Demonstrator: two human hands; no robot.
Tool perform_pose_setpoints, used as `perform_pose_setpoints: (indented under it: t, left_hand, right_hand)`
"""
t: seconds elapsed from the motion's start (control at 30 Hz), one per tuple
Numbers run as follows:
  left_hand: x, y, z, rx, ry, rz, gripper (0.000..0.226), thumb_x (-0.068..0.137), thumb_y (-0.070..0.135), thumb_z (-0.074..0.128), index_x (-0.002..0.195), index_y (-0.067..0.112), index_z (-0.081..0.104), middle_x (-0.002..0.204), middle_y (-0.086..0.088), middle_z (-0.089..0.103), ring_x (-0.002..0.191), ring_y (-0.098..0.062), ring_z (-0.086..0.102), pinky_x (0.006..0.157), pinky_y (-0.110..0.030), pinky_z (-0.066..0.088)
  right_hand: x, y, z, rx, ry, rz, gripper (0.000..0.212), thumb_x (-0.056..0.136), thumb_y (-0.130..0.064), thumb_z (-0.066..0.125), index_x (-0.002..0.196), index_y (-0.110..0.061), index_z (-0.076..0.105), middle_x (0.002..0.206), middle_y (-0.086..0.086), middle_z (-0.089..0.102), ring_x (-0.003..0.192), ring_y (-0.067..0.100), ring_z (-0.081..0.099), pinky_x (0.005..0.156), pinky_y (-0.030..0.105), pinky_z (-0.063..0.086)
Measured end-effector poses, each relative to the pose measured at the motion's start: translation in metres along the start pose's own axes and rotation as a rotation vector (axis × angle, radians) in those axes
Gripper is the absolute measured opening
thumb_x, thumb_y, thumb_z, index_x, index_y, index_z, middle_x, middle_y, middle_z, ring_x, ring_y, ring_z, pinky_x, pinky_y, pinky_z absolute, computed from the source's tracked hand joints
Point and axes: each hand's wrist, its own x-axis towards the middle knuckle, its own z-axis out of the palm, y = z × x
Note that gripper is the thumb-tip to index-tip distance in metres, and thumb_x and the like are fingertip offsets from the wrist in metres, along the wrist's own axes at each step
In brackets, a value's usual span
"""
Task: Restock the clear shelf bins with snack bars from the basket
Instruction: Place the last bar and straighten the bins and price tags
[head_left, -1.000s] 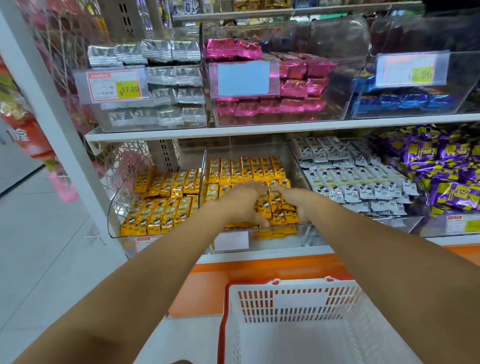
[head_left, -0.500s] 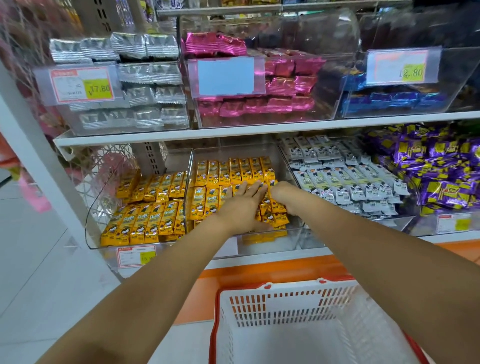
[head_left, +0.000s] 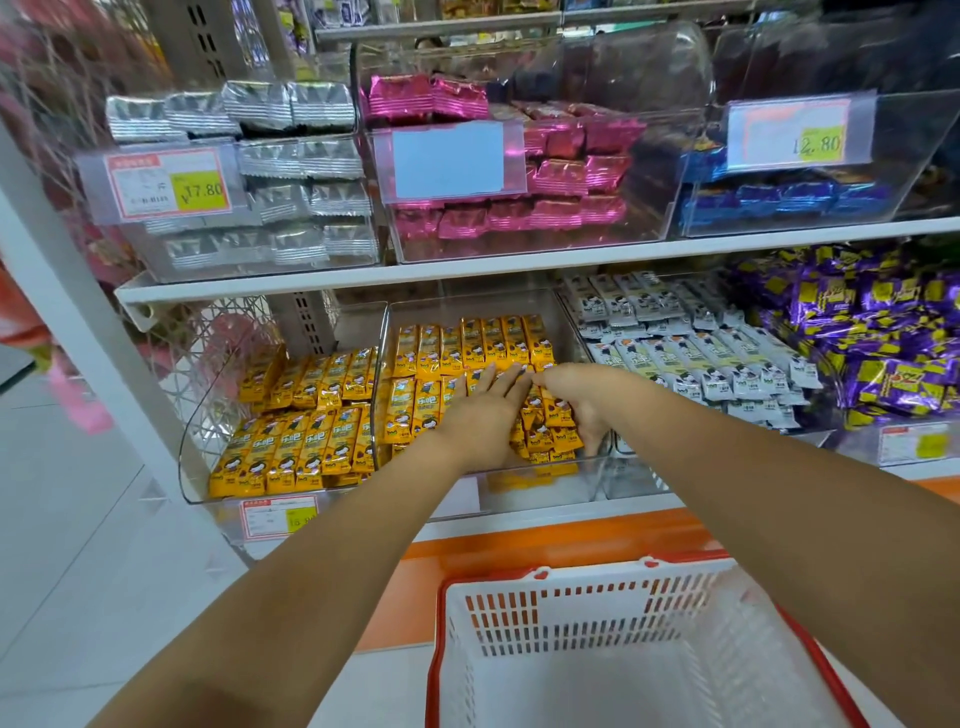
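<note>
Yellow snack bars (head_left: 470, 343) fill the middle clear bin (head_left: 540, 496) on the lower shelf. My left hand (head_left: 483, 413) lies flat on the bars with straight fingers, pressing them down. My right hand (head_left: 574, 397) is against the right side of the same pile, its fingers bent down along the bars, its thumb side touching my left fingertips. No bar is lifted by either hand. Below, the white basket with a red rim (head_left: 545, 608) shows only bare bottom in its visible part.
A second clear bin of yellow bars (head_left: 301, 441) sits to the left, white bars (head_left: 691, 358) and purple packs (head_left: 872, 332) to the right. The upper shelf (head_left: 519, 260) holds silver, pink and blue packs. A white shelf post (head_left: 78, 291) stands at left.
Both hands stay on the yellow pile in the middle bin. My left fingers have flattened and reached a little further back; my right hand has shifted to the pile's right side.
</note>
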Motion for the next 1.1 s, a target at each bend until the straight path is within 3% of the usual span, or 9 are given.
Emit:
perform_pose_setpoints:
  t: [0.07,0.23,0.33,0.47,0.57,0.67,0.83,0.93,1.1]
  left_hand:
    - [0.001,-0.001,-0.002,-0.013,-0.006,0.003,0.111,0.076,0.050,0.071,0.152,0.017,-0.003,0.160,-0.002,-0.005,0.146,-0.031,-0.005,0.115,-0.058,0.006]
    - [0.001,-0.004,-0.001,0.021,-0.009,0.021,0.108,0.080,0.039,0.071,0.152,0.019,-0.006,0.160,-0.002,-0.006,0.146,-0.030,-0.005,0.114,-0.057,0.006]
    - [0.000,-0.004,-0.001,0.036,-0.004,0.026,0.107,0.080,0.040,0.070,0.152,0.019,-0.006,0.160,-0.003,-0.005,0.146,-0.031,-0.005,0.114,-0.058,0.006]
    - [-0.001,-0.007,-0.001,0.062,-0.007,0.053,0.107,0.080,0.036,0.069,0.152,0.017,-0.008,0.160,-0.006,-0.006,0.146,-0.032,-0.006,0.114,-0.058,0.007]
    - [-0.001,-0.008,0.001,0.080,0.003,0.051,0.108,0.079,0.034,0.071,0.152,0.017,-0.008,0.160,-0.006,-0.006,0.146,-0.032,-0.005,0.114,-0.058,0.008]
    - [0.001,-0.007,-0.001,0.086,0.003,0.043,0.110,0.078,0.036,0.072,0.152,0.017,-0.008,0.160,-0.006,-0.006,0.146,-0.033,-0.004,0.113,-0.058,0.010]
    - [0.003,-0.009,-0.002,0.084,0.019,0.048,0.115,0.073,0.047,0.074,0.152,0.018,-0.004,0.160,-0.006,-0.002,0.146,-0.032,-0.002,0.113,-0.058,0.011]
    - [0.002,-0.010,-0.001,0.090,0.025,0.052,0.115,0.072,0.048,0.075,0.152,0.018,-0.003,0.160,-0.005,-0.001,0.146,-0.031,-0.001,0.113,-0.058,0.011]
    - [0.000,-0.013,-0.005,0.005,-0.015,0.060,0.117,0.071,0.045,0.077,0.152,0.022,-0.004,0.160,-0.002,-0.004,0.147,-0.026,-0.006,0.115,-0.055,0.003]
  right_hand:
    - [0.030,0.005,-0.008,0.074,-0.029,0.005,0.083,0.082,-0.059,0.056,0.149,-0.019,0.028,0.154,0.006,0.030,0.138,0.041,0.029,0.073,0.077,0.042]
    - [0.002,0.007,0.009,0.168,0.113,-0.037,0.063,0.097,-0.045,0.043,0.149,-0.012,0.028,0.152,0.006,0.032,0.141,0.028,0.029,0.114,0.045,0.028]
    - [0.006,0.016,0.017,0.333,0.149,-0.112,0.063,0.100,-0.049,0.033,0.151,-0.015,0.022,0.157,0.008,0.023,0.142,0.032,0.025,0.113,0.051,0.027]
    - [0.008,0.018,0.024,0.495,0.186,-0.185,0.059,0.102,-0.044,0.034,0.150,-0.011,0.024,0.157,0.010,0.023,0.143,0.028,0.024,0.113,0.041,0.024]
    - [0.006,0.011,0.023,0.538,0.198,-0.160,0.056,0.102,-0.040,0.038,0.149,-0.012,0.028,0.156,0.012,0.024,0.142,0.033,0.025,0.111,0.050,0.024]
    - [0.005,0.004,0.024,0.537,0.206,-0.107,0.056,0.100,-0.044,0.039,0.148,-0.015,0.030,0.155,0.014,0.025,0.139,0.038,0.027,0.107,0.062,0.025]
    - [0.009,0.000,0.019,0.469,0.218,-0.118,0.053,0.103,-0.038,0.033,0.150,-0.014,0.025,0.156,0.013,0.022,0.142,0.035,0.022,0.110,0.056,0.022]
    - [0.002,-0.001,0.015,0.316,0.214,-0.057,0.061,0.102,-0.045,0.033,0.152,-0.014,0.017,0.158,0.015,0.015,0.143,0.041,0.013,0.109,0.064,0.016]
    - [-0.009,-0.001,0.011,0.128,0.217,-0.079,0.062,0.102,-0.035,0.040,0.152,-0.008,0.015,0.156,0.014,0.021,0.142,0.037,0.020,0.112,0.053,0.024]
